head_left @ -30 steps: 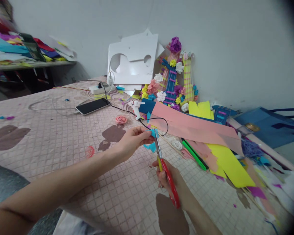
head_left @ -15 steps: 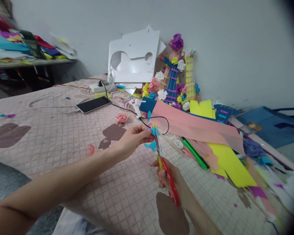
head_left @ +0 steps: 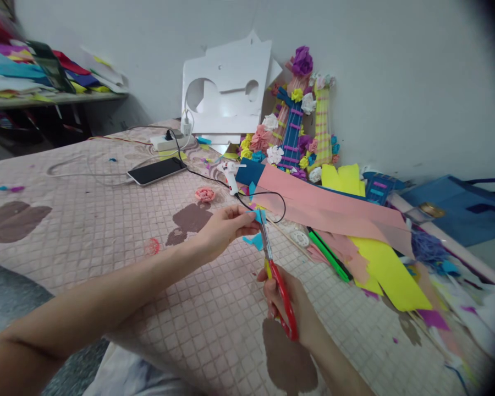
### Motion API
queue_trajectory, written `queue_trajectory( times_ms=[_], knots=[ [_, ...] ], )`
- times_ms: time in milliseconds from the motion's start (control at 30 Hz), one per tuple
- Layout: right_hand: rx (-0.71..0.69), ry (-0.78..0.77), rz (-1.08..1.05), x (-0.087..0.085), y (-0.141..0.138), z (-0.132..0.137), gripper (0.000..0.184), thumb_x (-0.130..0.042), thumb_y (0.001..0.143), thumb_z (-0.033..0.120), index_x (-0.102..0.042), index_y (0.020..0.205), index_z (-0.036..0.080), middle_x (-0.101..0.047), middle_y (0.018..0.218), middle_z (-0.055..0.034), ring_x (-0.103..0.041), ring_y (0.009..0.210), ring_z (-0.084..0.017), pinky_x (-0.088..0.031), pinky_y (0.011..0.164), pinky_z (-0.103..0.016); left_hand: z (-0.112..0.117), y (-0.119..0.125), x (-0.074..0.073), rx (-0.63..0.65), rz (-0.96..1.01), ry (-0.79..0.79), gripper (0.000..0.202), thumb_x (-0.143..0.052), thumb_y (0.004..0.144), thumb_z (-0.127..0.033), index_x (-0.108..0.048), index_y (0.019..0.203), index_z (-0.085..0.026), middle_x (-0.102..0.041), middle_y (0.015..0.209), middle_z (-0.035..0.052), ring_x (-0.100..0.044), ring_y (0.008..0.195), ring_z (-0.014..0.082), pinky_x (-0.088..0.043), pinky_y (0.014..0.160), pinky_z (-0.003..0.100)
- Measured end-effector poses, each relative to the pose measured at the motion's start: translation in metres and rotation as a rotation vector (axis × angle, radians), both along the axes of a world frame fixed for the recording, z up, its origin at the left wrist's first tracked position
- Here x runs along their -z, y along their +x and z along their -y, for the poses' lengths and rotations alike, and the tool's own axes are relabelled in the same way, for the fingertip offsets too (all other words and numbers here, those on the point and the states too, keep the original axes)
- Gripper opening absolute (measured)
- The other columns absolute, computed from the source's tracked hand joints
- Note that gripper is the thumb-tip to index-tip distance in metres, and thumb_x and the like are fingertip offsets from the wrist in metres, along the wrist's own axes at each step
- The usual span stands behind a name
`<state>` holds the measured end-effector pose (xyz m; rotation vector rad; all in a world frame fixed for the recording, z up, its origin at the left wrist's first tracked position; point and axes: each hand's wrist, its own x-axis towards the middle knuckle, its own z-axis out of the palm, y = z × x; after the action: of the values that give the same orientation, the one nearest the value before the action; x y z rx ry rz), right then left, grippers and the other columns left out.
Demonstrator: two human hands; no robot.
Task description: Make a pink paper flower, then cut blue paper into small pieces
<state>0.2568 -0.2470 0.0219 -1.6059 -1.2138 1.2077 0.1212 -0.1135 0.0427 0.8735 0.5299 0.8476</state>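
Note:
My left hand point(head_left: 225, 228) pinches a small piece of blue paper point(head_left: 259, 215) above the tiled pink table cover point(head_left: 107, 220). The fingers of my right hand point(head_left: 291, 308) are closed through the red handles of a pair of scissors point(head_left: 274, 275). The blades point up and away, and their tips meet the blue paper. More blue paper point(head_left: 253, 241) hangs just below my left fingers.
A white glue gun point(head_left: 231, 179) with a black cord, a phone point(head_left: 155, 170), a power strip point(head_left: 171, 142) and a small pink paper flower point(head_left: 205, 194) lie further back. Pink paper sheets point(head_left: 325, 206) and yellow paper sheets point(head_left: 385, 267), a green pen point(head_left: 328, 256) and flower-decorated crafts point(head_left: 292, 132) crowd the right side.
Both hands have stayed almost in place with the scissors at the blue paper. The view has shifted slightly, so everything sits a little higher in the frame.

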Motion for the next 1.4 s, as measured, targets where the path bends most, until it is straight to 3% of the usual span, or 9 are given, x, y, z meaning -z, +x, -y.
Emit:
queue_trajectory(
  times_ms=[233,367,500,633,767,1000,1133,1267,1400],
  knots=[
    [0.008,-0.023,-0.031,0.014,0.0,0.002,0.05,-0.049,0.074,0.069,-0.047,0.081,0.02,-0.038,0.05,0.0093,-0.036,0.034,-0.007,-0.037,0.035,-0.022,-0.004,0.0,0.003,0.018,-0.004,-0.019,0.012,-0.067,0.08,-0.018,-0.058,0.074,-0.011,-0.069,0.073,0.0038,-0.065,0.069,0.0111,-0.052,0.08,0.029],
    [0.014,-0.037,0.056,0.016,0.017,-0.002,0.05,-0.041,0.08,0.069,-0.049,0.086,0.02,-0.038,0.049,0.0089,-0.039,0.034,-0.009,-0.037,0.035,-0.022,-0.009,0.001,0.008,0.021,-0.018,-0.033,0.013,-0.068,0.079,-0.018,-0.058,0.075,-0.011,-0.069,0.072,0.0041,-0.067,0.072,0.0121,-0.052,0.08,0.028],
    [0.069,0.054,0.588,0.008,0.056,-0.01,0.037,-0.044,0.084,0.056,-0.053,0.081,0.02,-0.057,0.061,-0.0005,-0.057,0.052,-0.016,-0.044,0.049,-0.028,-0.021,0.0,0.018,-0.009,-0.075,-0.045,0.016,-0.071,0.077,-0.019,-0.057,0.073,-0.012,-0.07,0.074,0.0049,-0.067,0.073,0.0127,-0.053,0.076,0.027],
    [0.151,-0.01,1.232,0.006,0.088,-0.01,0.034,-0.048,0.083,0.047,-0.059,0.095,0.017,-0.068,0.08,-0.0116,-0.065,0.069,-0.026,-0.044,0.058,-0.033,-0.031,0.0,0.026,0.01,-0.153,-0.029,0.02,-0.074,0.074,-0.021,-0.057,0.072,-0.012,-0.069,0.07,0.0052,-0.067,0.069,0.0124,-0.052,0.07,0.024],
    [0.152,-0.051,1.443,0.008,0.092,-0.006,0.039,-0.049,0.083,0.051,-0.062,0.095,0.016,-0.069,0.078,-0.0132,-0.066,0.067,-0.027,-0.041,0.054,-0.031,-0.028,-0.001,0.026,0.101,-0.198,0.013,0.023,-0.077,0.071,-0.025,-0.059,0.072,-0.011,-0.07,0.07,0.0064,-0.067,0.067,0.0124,-0.052,0.068,0.024],
    [0.161,0.083,1.375,-0.007,0.082,-0.003,0.034,-0.048,0.086,0.048,-0.062,0.084,0.017,-0.068,0.076,-0.0117,-0.064,0.069,-0.026,-0.043,0.058,-0.033,-0.017,0.001,0.027,0.241,-0.272,0.085,0.028,-0.08,0.066,-0.031,-0.06,0.069,-0.012,-0.071,0.068,0.0049,-0.066,0.064,0.0109,-0.052,0.068,0.024],
    [0.104,0.316,0.868,-0.013,0.065,-0.005,0.025,-0.047,0.088,0.04,-0.062,0.086,0.019,-0.067,0.085,-0.0071,-0.061,0.072,-0.018,-0.047,0.065,-0.031,-0.006,0.004,0.027,0.327,-0.31,0.184,0.029,-0.078,0.067,-0.035,-0.061,0.069,-0.012,-0.07,0.067,0.0044,-0.065,0.063,0.0114,-0.051,0.065,0.024],
    [-0.008,0.27,0.372,-0.009,0.045,-0.007,0.024,-0.053,0.086,0.04,-0.063,0.093,0.02,-0.066,0.083,-0.004,-0.06,0.07,-0.015,-0.048,0.058,-0.026,0.008,0.006,0.025,0.398,-0.362,0.335,0.025,-0.074,0.071,-0.035,-0.063,0.07,-0.013,-0.067,0.066,0.0028,-0.061,0.061,0.0106,-0.05,0.062,0.023],
    [-0.06,0.217,0.249,-0.003,0.038,-0.006,0.02,-0.056,0.084,0.036,-0.062,0.092,0.019,-0.065,0.079,-0.0021,-0.058,0.067,-0.013,-0.046,0.055,-0.023,0.019,0.006,0.028,0.4,-0.438,0.496,0.021,-0.068,0.074,-0.033,-0.063,0.072,-0.013,-0.064,0.065,0.0023,-0.057,0.06,0.011,-0.046,0.058,0.022]
  ],
)
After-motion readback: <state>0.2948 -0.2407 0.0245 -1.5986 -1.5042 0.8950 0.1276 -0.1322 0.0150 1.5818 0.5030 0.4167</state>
